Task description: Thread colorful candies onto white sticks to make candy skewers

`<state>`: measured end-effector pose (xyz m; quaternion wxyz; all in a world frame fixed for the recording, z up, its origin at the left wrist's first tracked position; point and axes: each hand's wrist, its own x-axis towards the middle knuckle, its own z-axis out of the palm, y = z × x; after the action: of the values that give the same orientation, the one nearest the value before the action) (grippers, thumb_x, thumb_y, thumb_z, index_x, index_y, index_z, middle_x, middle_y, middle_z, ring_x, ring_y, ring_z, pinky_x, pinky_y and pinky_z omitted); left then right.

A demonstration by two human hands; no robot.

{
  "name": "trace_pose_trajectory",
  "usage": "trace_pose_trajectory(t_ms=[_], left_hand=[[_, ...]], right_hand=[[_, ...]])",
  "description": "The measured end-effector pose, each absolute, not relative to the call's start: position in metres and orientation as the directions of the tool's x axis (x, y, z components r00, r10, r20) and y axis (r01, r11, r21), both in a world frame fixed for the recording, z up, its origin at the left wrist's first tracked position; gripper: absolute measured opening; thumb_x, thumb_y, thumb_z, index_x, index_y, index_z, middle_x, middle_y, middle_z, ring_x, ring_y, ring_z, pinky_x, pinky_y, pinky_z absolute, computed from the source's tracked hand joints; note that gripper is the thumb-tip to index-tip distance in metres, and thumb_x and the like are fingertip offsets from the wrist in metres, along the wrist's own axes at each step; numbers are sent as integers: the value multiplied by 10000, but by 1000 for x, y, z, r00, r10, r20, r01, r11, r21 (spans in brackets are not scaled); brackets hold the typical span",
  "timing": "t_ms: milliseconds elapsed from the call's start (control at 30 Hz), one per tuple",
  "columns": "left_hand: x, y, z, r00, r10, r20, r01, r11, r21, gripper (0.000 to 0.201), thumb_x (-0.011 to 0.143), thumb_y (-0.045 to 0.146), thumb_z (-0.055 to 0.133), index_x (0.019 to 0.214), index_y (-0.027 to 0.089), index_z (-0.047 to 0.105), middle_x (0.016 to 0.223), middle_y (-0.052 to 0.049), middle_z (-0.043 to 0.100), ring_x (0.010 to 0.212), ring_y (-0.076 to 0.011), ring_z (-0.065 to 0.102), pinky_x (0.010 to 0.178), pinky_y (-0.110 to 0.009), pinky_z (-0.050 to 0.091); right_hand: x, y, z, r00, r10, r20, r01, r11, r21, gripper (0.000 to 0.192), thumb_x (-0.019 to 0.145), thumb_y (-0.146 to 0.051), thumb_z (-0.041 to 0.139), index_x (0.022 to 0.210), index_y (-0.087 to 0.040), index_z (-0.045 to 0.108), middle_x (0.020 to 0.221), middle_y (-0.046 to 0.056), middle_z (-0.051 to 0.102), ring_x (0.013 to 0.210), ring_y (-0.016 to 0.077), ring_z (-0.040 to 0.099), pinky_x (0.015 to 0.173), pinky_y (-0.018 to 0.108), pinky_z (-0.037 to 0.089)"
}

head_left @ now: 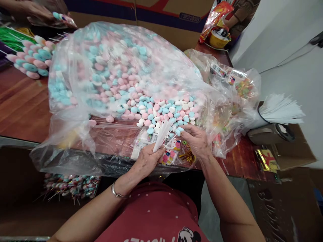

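A bundle of thin white sticks (163,134) is gripped in my left hand (147,159), its fingers wrapped round the lower ends. Close on its right, my right hand (195,139) pinches a pale blue marshmallow (179,131) at the upper part of the bundle. Whether a stick has entered that marshmallow is too small to tell. Just beyond both hands, loose pink, white and blue marshmallows (164,109) spill from the mouth of a big clear plastic bag (141,70). Under my hands lie printed paper labels (170,156) and gold twist ties (187,155).
Marshmallow skewers (32,60) lie at the left, near another person's hand (37,11). More skewers fill a box (72,186) below the table edge. On the right are clear bags (234,87), a holder of white sticks (280,111) and a yellow bowl (219,40).
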<state>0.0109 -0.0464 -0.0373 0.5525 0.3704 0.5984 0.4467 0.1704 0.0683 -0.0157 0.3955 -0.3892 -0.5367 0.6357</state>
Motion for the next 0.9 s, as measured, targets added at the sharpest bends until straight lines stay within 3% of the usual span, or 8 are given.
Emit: trace_pose_trajectory(t_ms=[267, 533, 767, 900], left_hand=[[10, -48, -43, -99, 955, -281, -49, 277, 960, 328, 811, 427, 542, 597, 181, 509, 514, 49, 411, 472, -95, 308, 462, -238, 237], [11, -51, -44, -131, 950, -283, -78, 275, 958, 296, 786, 409, 569, 610, 176, 518, 504, 56, 380, 454, -82, 288, 437, -231, 215], [14, -54, -44, -177, 946, -273, -169, 244, 955, 230, 758, 382, 614, 792, 155, 614, 507, 68, 396, 447, -82, 303, 423, -223, 227], [13, -56, -41, -199, 942, -269, -131, 246, 960, 255, 764, 367, 625, 629, 173, 529, 493, 58, 388, 439, -75, 293, 410, -225, 205]], right_hand=[[178, 68, -19, -463, 874, 150, 151, 245, -958, 239, 808, -333, 680, 1026, -257, 748, 915, -15, 765, 745, 140, 714, 711, 279, 609], [186, 64, -13, -637, 681, 362, 337, 668, -663, 294, 903, -265, 553, 1154, -268, 707, 1078, 3, 750, 947, 168, 721, 883, 281, 580], [174, 36, -20, -614, 642, 460, 411, 757, -507, 353, 966, -245, 446, 1262, -226, 636, 1125, 47, 733, 973, 162, 710, 877, 273, 578], [163, 19, -32, -671, 555, 491, 377, 826, -419, 359, 983, -260, 405, 1231, -182, 653, 1017, 70, 755, 865, 156, 716, 798, 266, 590]])
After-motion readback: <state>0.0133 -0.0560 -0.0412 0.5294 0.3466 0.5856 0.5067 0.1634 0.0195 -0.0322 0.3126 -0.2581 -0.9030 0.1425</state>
